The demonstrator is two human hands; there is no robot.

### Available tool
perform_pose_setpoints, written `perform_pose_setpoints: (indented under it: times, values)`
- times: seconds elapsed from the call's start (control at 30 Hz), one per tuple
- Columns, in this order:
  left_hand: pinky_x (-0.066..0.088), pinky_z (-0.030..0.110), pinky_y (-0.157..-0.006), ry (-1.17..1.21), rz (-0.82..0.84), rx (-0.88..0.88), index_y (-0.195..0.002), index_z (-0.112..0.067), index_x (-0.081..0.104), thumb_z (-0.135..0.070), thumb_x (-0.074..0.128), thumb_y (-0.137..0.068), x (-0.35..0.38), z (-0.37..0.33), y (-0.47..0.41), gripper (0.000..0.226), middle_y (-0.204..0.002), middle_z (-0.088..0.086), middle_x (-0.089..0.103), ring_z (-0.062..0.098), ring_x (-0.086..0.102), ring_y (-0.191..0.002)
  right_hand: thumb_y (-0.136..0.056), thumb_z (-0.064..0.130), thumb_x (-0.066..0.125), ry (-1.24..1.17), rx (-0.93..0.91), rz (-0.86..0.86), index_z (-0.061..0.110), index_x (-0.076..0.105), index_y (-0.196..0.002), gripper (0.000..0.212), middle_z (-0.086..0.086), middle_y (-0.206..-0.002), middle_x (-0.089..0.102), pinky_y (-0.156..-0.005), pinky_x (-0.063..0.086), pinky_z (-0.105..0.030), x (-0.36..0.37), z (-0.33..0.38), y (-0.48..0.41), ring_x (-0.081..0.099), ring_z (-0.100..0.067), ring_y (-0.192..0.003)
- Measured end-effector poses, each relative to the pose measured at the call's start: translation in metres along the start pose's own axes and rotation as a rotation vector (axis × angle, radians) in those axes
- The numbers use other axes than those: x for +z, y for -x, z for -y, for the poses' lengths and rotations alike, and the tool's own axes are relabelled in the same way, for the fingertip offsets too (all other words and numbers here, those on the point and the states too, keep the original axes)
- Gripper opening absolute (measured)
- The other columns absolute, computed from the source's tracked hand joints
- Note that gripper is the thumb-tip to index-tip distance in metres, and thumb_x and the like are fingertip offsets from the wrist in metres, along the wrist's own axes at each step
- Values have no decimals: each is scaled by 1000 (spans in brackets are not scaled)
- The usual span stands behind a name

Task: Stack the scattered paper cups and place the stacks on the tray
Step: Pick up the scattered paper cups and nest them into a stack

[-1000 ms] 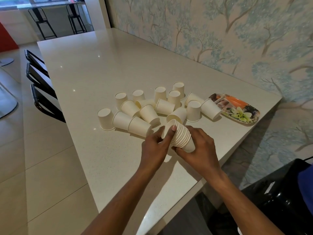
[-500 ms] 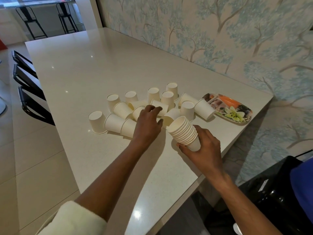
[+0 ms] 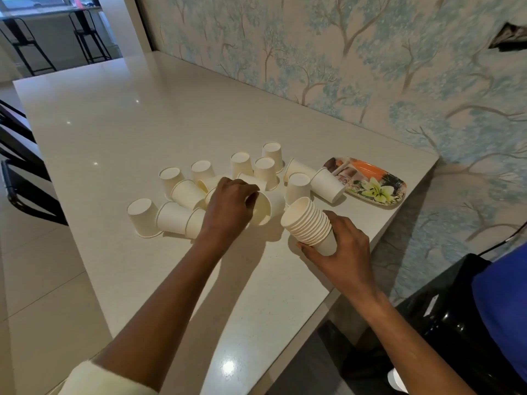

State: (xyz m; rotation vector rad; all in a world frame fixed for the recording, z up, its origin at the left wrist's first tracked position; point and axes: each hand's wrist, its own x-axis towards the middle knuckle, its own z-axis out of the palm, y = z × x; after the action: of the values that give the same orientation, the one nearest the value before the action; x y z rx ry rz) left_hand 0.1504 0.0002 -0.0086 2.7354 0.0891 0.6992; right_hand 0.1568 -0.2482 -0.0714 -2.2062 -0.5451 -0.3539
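One long white speckled stone table (image 3: 142, 124) fills most of your view. It butts against blue-and-beige tree-patterned wallpaper (image 3: 370, 67) on the right, with black chairs (image 3: 20, 178) along its left edge.

The oval floral-print tray (image 3: 382, 179) lies flat near the table's right corner, close to the wall. One cup on its side touches the tray's left end.

The loose white paper cups (image 3: 188, 192) are clustered mid-table, left of the tray. Some stand upside down with bases up, others lie on their sides, and many touch each other.

The stack of nested white paper cups (image 3: 309, 223) is off the tray, between the cluster and the near table edge. It is tilted, mouth pointing up and left. I cannot tell if it rests on the table or is lifted.

Your right hand (image 3: 339, 252) grips the stack at its bottom cup, fingers wrapped underneath.

Your left hand (image 3: 228, 209) is over the middle of the cluster, fingers curled onto the rim of a single white paper cup (image 3: 266, 208). That cup lies on its side just beside the stack's mouth.
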Motion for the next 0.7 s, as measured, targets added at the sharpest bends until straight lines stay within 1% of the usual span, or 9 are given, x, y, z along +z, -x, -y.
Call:
perform_pose_setpoints:
  times: [0.1,0.2,0.23,0.33,0.43,0.47,0.53,0.6,0.7]
  values:
    - [45,33,-80,104,-5,-33,-113,-13,77,-17,65,-96,-28,6,-1,21,-102,9,77,25,65,-88,-74,58,79,-13,-4,-21,18,58,-134,74,0,-120,67,-87,60,-47,-1,-2,-2,67,-16,-104]
    - [42,27,-79,197,23,-92,-115,-16,76,-25,63,-98,-55,4,-4,24,-102,1,77,4,59,-72,-74,51,82,-18,-18,-9,19,57,-135,74,0,-121,66,-90,57,-53,2,-1,-4,66,-19,-107]
    - [41,26,-78,231,48,-115,-116,-18,76,-28,63,-98,-59,2,-5,25,-102,-2,76,0,57,-72,-74,52,80,-23,-21,-4,20,56,-136,74,0,-122,66,-90,56,-54,4,0,-5,66,-19,-108]
    - [42,20,-74,304,155,-132,-117,-19,76,-29,63,-98,-62,-4,-5,25,-108,-3,76,3,62,-84,-75,57,75,-56,-20,21,21,55,-137,75,2,-125,65,-94,55,-53,11,6,-6,65,-18,-111]
    - [40,12,-70,261,253,-101,-116,-18,76,-27,64,-97,-57,-8,-2,24,-110,-2,76,7,64,-87,-75,55,78,-84,-42,37,22,54,-139,75,4,-129,65,-98,53,-53,16,13,-7,64,-16,-116]
    - [40,11,-70,246,278,-89,-117,-17,76,-27,64,-97,-55,-10,-1,24,-110,-2,76,7,64,-87,-76,53,79,-88,-56,38,22,54,-139,75,4,-129,65,-98,53,-53,17,16,-7,63,-16,-117]
    - [43,20,-75,220,306,-61,-118,-17,75,-25,63,-98,-48,-14,3,25,-108,1,76,12,64,-89,-76,52,80,-78,-89,43,22,55,-139,74,5,-129,65,-98,54,-52,19,20,-8,63,-15,-117]
    - [40,25,-79,162,314,-32,-118,-16,75,-24,61,-98,-38,-19,8,25,-105,4,73,18,63,-91,-77,54,78,-65,-104,54,22,55,-139,73,5,-128,66,-98,54,-50,21,24,-7,63,-14,-116]
    - [35,21,-78,106,291,-27,-121,-14,73,-26,59,-99,-24,-22,17,28,-106,7,68,12,56,-87,-77,58,75,-53,-96,58,21,56,-138,74,3,-127,67,-99,54,-49,24,27,-5,64,-14,-115]
